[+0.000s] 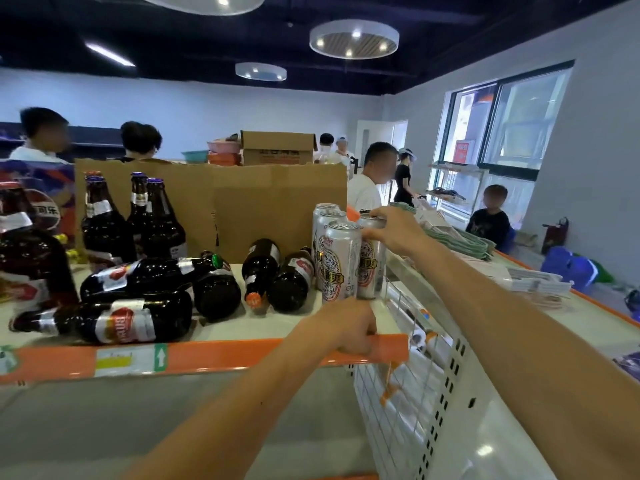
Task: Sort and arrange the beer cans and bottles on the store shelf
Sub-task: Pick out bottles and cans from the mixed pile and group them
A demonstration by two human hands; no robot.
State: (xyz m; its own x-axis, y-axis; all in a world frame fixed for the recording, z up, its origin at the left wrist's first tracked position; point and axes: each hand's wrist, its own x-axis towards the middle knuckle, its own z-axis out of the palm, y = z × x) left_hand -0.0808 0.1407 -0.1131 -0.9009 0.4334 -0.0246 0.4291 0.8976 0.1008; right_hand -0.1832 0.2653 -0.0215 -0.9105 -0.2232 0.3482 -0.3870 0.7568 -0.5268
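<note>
Bottles [138, 280] lying left, cans [337, 261] upright right, on shelf [214, 355].
Left hand [349, 329] curls over shelf edge; right hand [391, 230] pinches rightmost can [371, 268] by rim. Cans likely slick, dentable: grip walls gently. Bottles likely heavy, breakable: take by body.

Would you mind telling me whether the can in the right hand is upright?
Upright: the can stands vertical beside other cans, right hand gripping its top.

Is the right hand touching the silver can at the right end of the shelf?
Touching. The head view shows the right hand with fingers curled over the top of the rightmost silver can.
</note>
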